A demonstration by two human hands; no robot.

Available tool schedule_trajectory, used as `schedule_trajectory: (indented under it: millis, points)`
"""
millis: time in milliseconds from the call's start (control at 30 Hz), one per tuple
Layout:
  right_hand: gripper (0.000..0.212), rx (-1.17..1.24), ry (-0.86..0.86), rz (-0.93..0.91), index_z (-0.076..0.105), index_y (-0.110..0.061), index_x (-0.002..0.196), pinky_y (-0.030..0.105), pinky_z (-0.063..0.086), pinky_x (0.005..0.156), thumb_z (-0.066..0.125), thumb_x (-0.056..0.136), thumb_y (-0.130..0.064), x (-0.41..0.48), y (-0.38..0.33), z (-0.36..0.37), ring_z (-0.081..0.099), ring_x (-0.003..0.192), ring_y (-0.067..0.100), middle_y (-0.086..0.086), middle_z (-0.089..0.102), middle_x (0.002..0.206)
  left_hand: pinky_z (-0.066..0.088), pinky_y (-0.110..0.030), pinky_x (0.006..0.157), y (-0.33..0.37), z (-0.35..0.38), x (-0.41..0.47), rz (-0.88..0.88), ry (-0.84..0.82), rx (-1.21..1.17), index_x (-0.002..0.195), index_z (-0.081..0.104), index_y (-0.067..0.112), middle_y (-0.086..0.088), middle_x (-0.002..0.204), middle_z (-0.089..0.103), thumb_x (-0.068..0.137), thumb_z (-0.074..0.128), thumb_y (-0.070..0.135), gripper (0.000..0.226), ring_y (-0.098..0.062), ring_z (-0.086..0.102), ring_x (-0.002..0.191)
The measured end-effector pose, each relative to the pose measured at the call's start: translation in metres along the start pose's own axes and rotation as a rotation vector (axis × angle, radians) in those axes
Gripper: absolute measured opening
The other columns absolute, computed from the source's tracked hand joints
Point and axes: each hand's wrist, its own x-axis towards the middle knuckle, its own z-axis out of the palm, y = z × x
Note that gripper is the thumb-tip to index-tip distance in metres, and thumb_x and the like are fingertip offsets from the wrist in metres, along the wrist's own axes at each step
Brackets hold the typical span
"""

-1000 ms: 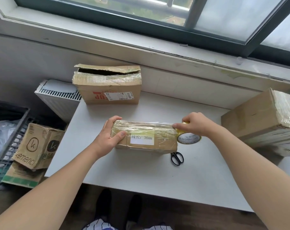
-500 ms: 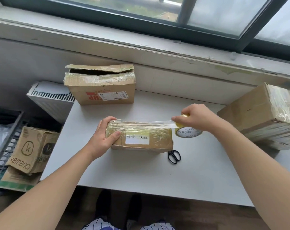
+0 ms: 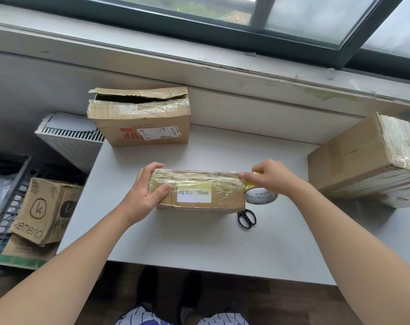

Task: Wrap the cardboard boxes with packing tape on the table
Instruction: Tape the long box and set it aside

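**Small box held, tape roll at its end**

The taped cardboard box (image 3: 199, 191) is laid flat mid-bench (image 3: 199, 242). Its 9 o'clock end is gripped by the left hand (image 3: 144, 192), thumb on the front face. At its 3 o'clock end the tape roll (image 3: 261, 195) is gripped by the right hand (image 3: 269, 177), touching the box. Scissors (image 3: 247, 218) lie at 5 o'clock, an open box (image 3: 143, 120) at 11, a large wrapped box (image 3: 368, 158) at 3.
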Motion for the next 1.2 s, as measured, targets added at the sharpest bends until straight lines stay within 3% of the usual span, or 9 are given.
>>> schedule_trajectory:
  millis: [67,133,267,367,433,833,933,1033,1200]
  points:
    - [0.061,0.02,-0.009,-0.002,0.043,-0.016,0.058,0.031,0.024,0.053,0.065,0.089,-0.064,0.001,0.001,0.001,0.034,0.054,0.015,-0.003,0.034,0.056,0.039,-0.04,0.113,0.002,-0.002,-0.001,0.039,-0.009,0.077,0.141,0.03,0.059,0.007,0.142,0.038,0.082,0.051,0.071,0.063,-0.01,0.047,0.128]
    - [0.061,0.019,-0.017,-0.006,0.043,-0.016,0.059,0.031,0.024,0.053,0.064,0.09,-0.064,0.001,0.002,0.002,0.034,0.054,0.015,-0.003,0.034,0.056,0.028,-0.043,0.121,0.002,-0.005,0.002,0.123,0.014,0.283,0.157,0.023,0.038,0.008,0.15,0.029,0.088,0.04,0.071,0.078,-0.011,0.032,0.14]
    - [0.06,0.003,-0.012,-0.024,0.044,-0.016,0.058,0.032,0.024,0.054,0.062,0.092,-0.063,0.002,0.002,0.005,0.035,0.054,0.017,-0.001,0.035,0.056,0.008,-0.069,0.122,0.018,0.0,0.005,0.328,0.068,1.102,0.164,0.014,0.006,-0.005,0.173,0.005,0.102,-0.001,0.063,0.085,-0.023,-0.001,0.159]
    - [0.06,-0.005,-0.001,-0.034,0.044,-0.016,0.058,0.033,0.024,0.054,0.061,0.093,-0.062,0.003,0.003,0.008,0.036,0.055,0.018,0.0,0.035,0.056,-0.008,-0.065,0.123,0.043,0.02,0.01,0.217,-0.086,1.223,0.158,-0.014,0.004,-0.013,0.168,-0.022,0.089,-0.014,0.078,0.101,-0.026,-0.025,0.155]
    - [0.059,-0.01,0.005,-0.04,0.045,-0.016,0.059,0.032,0.025,0.053,0.06,0.093,-0.062,0.003,0.004,0.009,0.037,0.055,0.017,0.0,0.036,0.055,-0.01,-0.065,0.121,0.056,0.036,0.017,0.221,-0.113,1.261,0.156,-0.018,0.001,-0.017,0.167,-0.026,0.082,-0.012,0.088,0.115,-0.029,-0.028,0.154]
    - [0.059,-0.074,0.008,-0.08,0.052,-0.014,0.064,0.034,0.028,0.053,0.054,0.095,-0.064,0.01,0.002,0.007,0.043,0.057,0.018,0.002,0.046,0.057,-0.006,-0.067,0.121,0.09,0.105,0.045,0.305,-0.187,1.251,0.16,-0.002,-0.003,-0.021,0.17,-0.011,0.073,0.012,0.1,0.136,-0.03,-0.016,0.157]
    - [0.058,-0.084,0.017,-0.094,0.05,-0.014,0.063,0.035,0.028,0.053,0.055,0.095,-0.062,0.011,0.004,0.01,0.042,0.058,0.02,0.003,0.044,0.056,0.002,-0.067,0.122,0.093,0.119,0.045,0.35,-0.192,1.268,0.161,0.007,-0.002,-0.019,0.169,0.011,0.073,0.024,0.098,0.135,-0.032,0.007,0.158]
    - [0.058,-0.076,0.025,-0.079,0.05,-0.013,0.064,0.034,0.027,0.053,0.055,0.095,-0.063,0.01,0.006,0.011,0.039,0.057,0.019,0.002,0.042,0.056,0.016,-0.063,0.12,0.097,0.131,0.045,0.364,-0.145,1.275,0.159,0.016,0.001,-0.012,0.15,0.04,0.072,0.042,0.091,0.128,-0.031,0.037,0.139]
    - [0.058,-0.051,0.015,-0.064,0.052,-0.012,0.067,0.034,0.027,0.053,0.055,0.095,-0.062,0.007,0.005,0.01,0.039,0.058,0.02,0.003,0.042,0.058,0.028,-0.059,0.111,0.101,0.134,0.045,0.339,-0.113,1.293,0.161,0.008,0.011,-0.008,0.137,0.044,0.07,0.051,0.088,0.126,-0.03,0.043,0.126]
